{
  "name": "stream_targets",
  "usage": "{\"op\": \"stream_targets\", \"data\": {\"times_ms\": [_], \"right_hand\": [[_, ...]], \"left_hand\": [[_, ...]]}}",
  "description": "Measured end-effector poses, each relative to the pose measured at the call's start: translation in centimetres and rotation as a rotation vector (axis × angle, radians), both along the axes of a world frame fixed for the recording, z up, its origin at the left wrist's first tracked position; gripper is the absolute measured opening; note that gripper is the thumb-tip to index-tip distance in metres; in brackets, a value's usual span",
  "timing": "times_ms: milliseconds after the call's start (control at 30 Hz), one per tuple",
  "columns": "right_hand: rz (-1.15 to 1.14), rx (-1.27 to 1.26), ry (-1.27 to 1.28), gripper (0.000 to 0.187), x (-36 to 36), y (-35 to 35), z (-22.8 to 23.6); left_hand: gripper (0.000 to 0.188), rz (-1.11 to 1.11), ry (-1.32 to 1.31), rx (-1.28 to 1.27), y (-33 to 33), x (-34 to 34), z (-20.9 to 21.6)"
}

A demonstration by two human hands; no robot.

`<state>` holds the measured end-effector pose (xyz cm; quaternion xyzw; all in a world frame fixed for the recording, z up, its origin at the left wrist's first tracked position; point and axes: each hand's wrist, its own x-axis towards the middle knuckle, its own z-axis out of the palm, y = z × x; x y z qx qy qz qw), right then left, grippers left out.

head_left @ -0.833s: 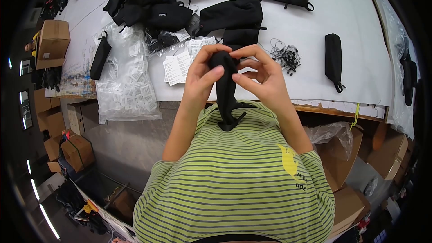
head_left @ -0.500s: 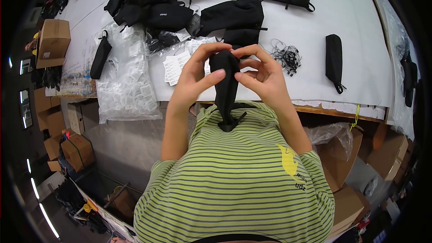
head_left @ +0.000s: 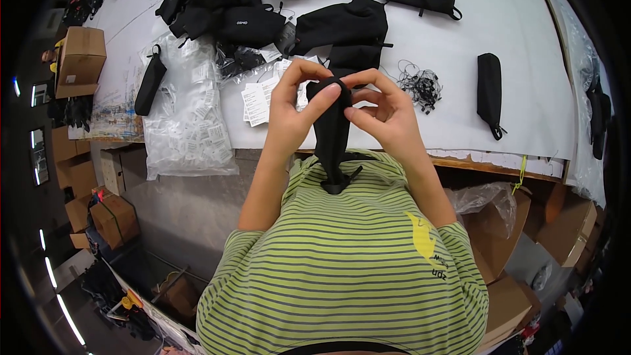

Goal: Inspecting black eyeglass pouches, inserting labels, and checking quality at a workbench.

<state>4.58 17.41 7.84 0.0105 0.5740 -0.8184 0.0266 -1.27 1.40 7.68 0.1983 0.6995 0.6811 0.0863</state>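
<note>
Between my hands a narrow black zippered pouch hangs over the table's near edge, its looped lower end against my striped shirt. My left hand pinches the pouch's upper end, thumb lying across its top. On the other side, my right hand has index finger and thumb closed on the same end. What the fingertips touch inside the fold is hidden. Just beyond my hands lie more black pouches. White printed tags are spread beside my left hand, and a tangle of thin black cords lies beside my right.
A clear plastic bag of white labels hangs over the table edge at left, a black pouch on it. Another pouch lies at right. Black bags are heaped at the back. Cardboard boxes stand below right.
My left thumb has moved up and right onto the top of the pouch. My right hand keeps its grip, nearly unmoved. The view has shifted slightly.
</note>
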Motion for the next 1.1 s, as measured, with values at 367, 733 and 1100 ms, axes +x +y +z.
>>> {"op": "stream_targets", "data": {"times_ms": [367, 733, 1100], "right_hand": [[0.005, 0.004, 0.024, 0.031, 0.0, -0.1, -0.2], [-0.021, 0.183, 0.101, 0.028, -0.3, 0.0, -1.1], [-0.151, -0.126, 0.025, 0.028, 0.1, -0.7, -4.2]], "left_hand": [[0.04, -0.142, -0.332, 0.218, -0.2, 0.1, 0.3], [0.022, 0.381, 0.059, -0.039, -1.2, -3.0, -1.8], [0.049, -0.248, -0.473, 0.076, -0.9, 1.2, -3.5]]}}
